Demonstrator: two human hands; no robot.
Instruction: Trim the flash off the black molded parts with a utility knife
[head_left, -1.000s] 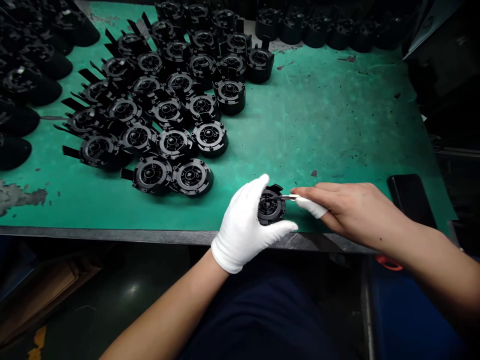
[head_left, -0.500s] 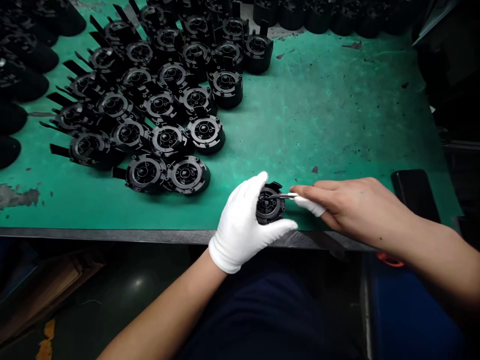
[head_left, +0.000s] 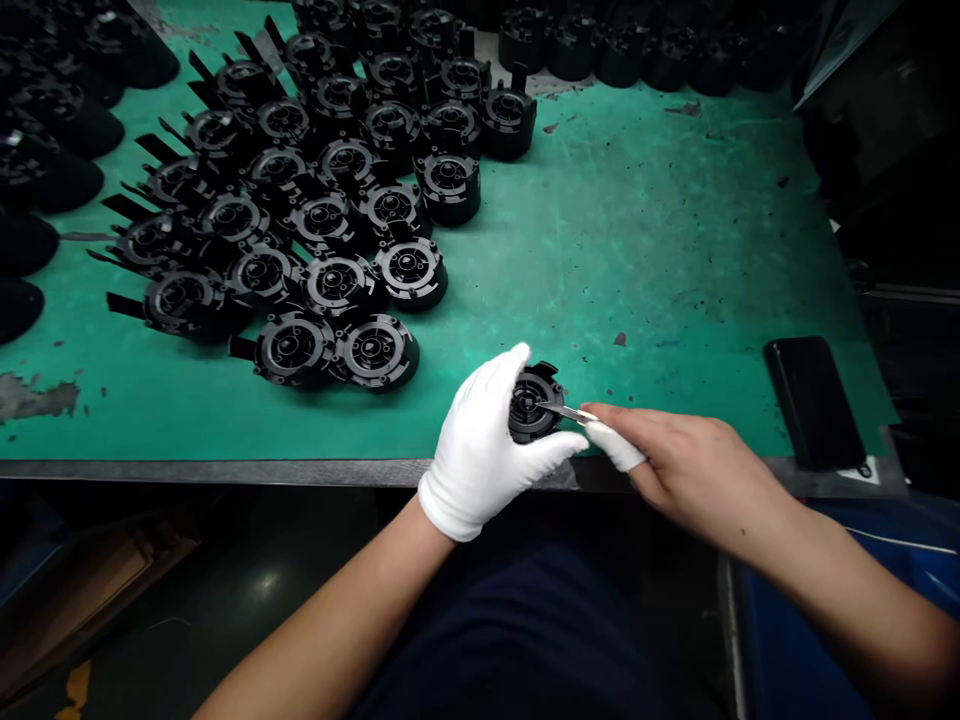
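My left hand, in a white glove, wraps round a black round plastic housing near the table's front edge; its ringed face points up and part of its side is hidden by the glove. Between the thumb and fingers of my right hand is a slim pointed metal blade, which looks like a craft knife; its handle is hidden in the hand. The blade's tip is over the middle of the housing's face. A white cover sits on the right thumb, and the rest of that hand is bare.
Many similar black housings stand in a group on the green tabletop at the left. More line the back edge. A black phone-like slab lies at the right, close to the front edge.
My right hand has dropped slightly towards me, and the blade now slants up-left to the housing's centre instead of lying nearly level. My left hand keeps its hold. The view has shifted a little.
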